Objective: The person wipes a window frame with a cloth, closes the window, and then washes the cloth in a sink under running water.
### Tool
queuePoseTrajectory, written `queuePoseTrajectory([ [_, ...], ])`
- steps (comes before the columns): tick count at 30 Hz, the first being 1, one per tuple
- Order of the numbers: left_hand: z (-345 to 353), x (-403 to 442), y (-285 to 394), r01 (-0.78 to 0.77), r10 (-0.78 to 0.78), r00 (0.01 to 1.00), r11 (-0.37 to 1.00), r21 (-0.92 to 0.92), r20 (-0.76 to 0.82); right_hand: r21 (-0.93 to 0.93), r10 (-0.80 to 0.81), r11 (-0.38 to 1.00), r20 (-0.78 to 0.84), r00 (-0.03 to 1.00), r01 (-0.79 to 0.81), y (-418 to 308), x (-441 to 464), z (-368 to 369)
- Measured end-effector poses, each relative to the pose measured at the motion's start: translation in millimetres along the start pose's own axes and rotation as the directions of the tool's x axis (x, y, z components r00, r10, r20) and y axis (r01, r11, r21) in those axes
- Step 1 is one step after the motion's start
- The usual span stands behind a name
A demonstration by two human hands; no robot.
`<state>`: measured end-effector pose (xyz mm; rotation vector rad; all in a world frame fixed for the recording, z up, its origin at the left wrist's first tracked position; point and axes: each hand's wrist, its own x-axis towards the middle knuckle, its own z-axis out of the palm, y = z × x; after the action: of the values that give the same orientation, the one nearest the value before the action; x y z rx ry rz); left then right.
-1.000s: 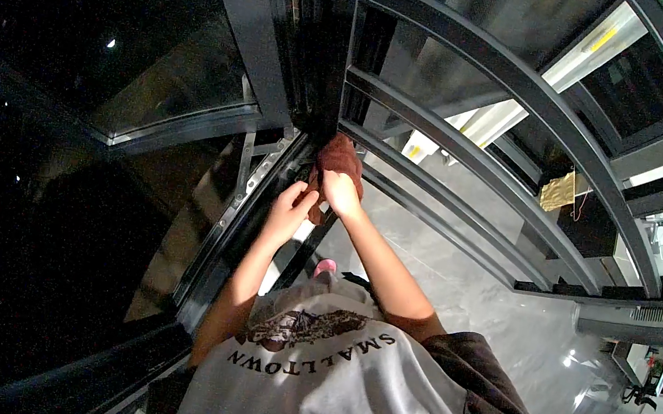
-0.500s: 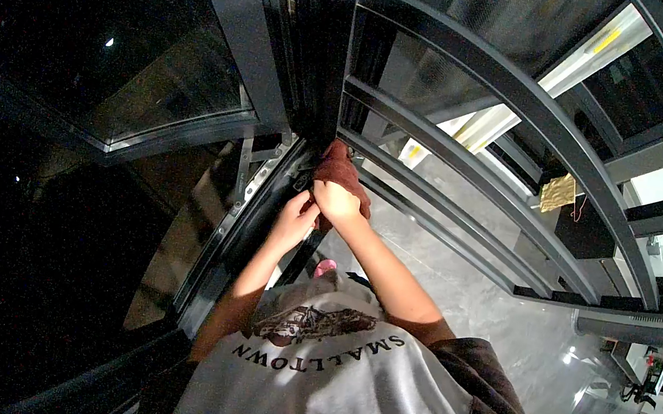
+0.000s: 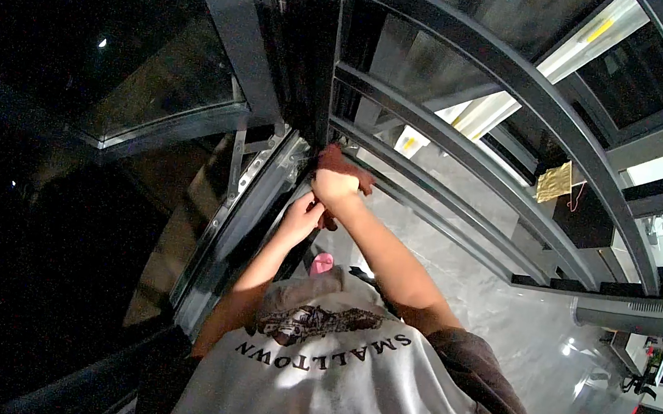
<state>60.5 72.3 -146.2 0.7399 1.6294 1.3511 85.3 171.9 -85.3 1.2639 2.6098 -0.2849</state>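
Observation:
A dark reddish-brown cloth (image 3: 330,158) is bunched in my right hand (image 3: 336,187), pressed at the corner where the window frame (image 3: 261,188) meets the upright of the railing. Part of the cloth sticks out to the right of that hand, and a bit hangs below it. Just below and to the left, my left hand (image 3: 300,221) has its fingers curled in against the cloth's lower end, close to the right wrist. Its fingertips are partly hidden.
Dark metal bars (image 3: 447,121) curve across the upper right. An open glass sash (image 3: 169,88) stands at the left, joined by a metal stay (image 3: 246,173). Below lie a grey shiny floor (image 3: 459,269) and a pink object (image 3: 322,264). A yellowish cloth (image 3: 554,182) hangs beyond the bars.
The brown cloth is more bunched under my right hand, and more of the frame beside it shows. Both hands stay near the corner. The view has shifted slightly.

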Motion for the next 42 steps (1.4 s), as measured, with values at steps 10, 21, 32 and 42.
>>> queuePoseTrajectory([
  [10,17.1,6.9,-18.0,-0.047,0.048,0.998,0.999,-0.014,0.033,-0.156,-0.401,0.914,-0.198,0.895,0.375,33.1,12.1,21.6],
  [21,20.3,6.4,-37.5,-0.013,0.014,1.0,0.988,0.154,-0.004,-0.187,-0.343,0.938,-0.362,0.867,0.293,21.3,13.0,47.9],
  [32,59.3,13.1,-53.2,0.021,-0.051,0.989,0.977,0.214,0.14,-0.108,-0.092,0.991,-0.119,0.989,0.079,53.5,-18.8,29.0],
  [42,144.3,-28.0,-29.6,-0.137,-0.047,0.809,0.954,0.266,0.586,-0.096,0.137,0.982,-0.211,0.968,-0.16,162.2,-109.6,56.6],
])
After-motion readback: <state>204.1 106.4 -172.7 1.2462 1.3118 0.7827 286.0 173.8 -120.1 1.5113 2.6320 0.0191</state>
